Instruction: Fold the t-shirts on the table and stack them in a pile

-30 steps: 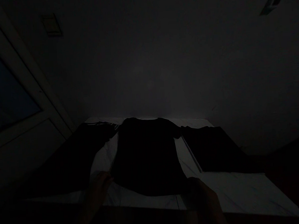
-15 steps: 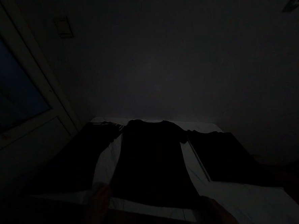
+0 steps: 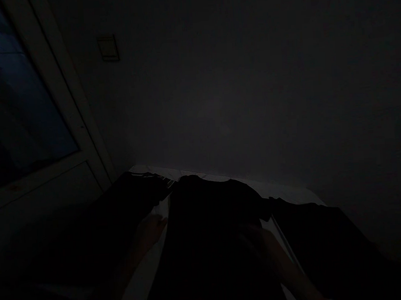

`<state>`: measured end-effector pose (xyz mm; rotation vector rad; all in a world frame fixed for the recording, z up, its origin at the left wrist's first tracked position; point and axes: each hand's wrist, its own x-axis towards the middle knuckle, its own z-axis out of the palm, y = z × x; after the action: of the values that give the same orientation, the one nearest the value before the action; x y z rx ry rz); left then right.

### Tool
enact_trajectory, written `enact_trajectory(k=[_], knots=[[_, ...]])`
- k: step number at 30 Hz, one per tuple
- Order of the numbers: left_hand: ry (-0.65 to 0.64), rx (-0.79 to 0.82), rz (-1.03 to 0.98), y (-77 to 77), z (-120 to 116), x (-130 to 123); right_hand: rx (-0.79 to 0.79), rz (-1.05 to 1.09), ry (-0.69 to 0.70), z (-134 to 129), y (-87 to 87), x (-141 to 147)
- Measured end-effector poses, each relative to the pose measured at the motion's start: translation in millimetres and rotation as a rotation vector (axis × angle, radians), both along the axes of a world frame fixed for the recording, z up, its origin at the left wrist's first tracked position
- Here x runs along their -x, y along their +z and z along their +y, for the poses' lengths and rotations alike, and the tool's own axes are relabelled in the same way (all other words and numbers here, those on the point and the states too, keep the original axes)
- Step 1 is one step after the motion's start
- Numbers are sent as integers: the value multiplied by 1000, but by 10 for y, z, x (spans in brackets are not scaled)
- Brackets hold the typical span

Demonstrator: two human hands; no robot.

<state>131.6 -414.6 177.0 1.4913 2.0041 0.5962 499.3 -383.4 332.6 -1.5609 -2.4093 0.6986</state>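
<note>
On the left, a dark garment (image 3: 90,233) lies across a white-covered surface (image 3: 144,284). Then the left hand (image 3: 149,234), fingers open, right at the edge of the black T-shirt (image 3: 206,240) mid-frame. The right hand (image 3: 261,248) is over it, too dark to call the fingers. Far right, another dark garment (image 3: 328,246).

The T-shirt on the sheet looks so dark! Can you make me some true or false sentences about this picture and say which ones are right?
1. The dark T-shirt lies on a white sheet. True.
2. The right hand is over the T-shirt. True.
3. The left hand holds scissors. False: no scissors show; it is beside the T-shirt's edge and looks empty.
4. Another dark garment lies to the right of the T-shirt. True.
5. The window is on the right side of the view. False: it is on the left side.
</note>
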Motion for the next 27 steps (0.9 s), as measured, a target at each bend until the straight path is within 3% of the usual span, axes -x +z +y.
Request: enact_trajectory(k=[2,5,7,10,14,17,20,24,27], knots=[[22,109,56,29,437,-84,-10,-99,173,670,-32,718],[107,169,65,-29,927,-165,-42,-392,311,1570,-284,1680],[163,180,62,-104,1130,-163,-41,-467,341,2012,-518,2167],[214,190,45,-228,1287,-106,-2,-571,362,2423,-874,2640],[211,174,-26,-368,1343,-22,74,-667,419,2695,-1258,2894],[205,133,-124,-439,1326,14,114,-642,501,2848,-1402,2915],[242,35,-268,-515,1296,7,157,-524,603,2985,-1417,2863],[491,-143,-734,-672,1307,-80,140,-308,653,3061,-1376,2736],[582,-182,-808,-775,1345,-147,105,-252,636,3056,-1370,2644]])
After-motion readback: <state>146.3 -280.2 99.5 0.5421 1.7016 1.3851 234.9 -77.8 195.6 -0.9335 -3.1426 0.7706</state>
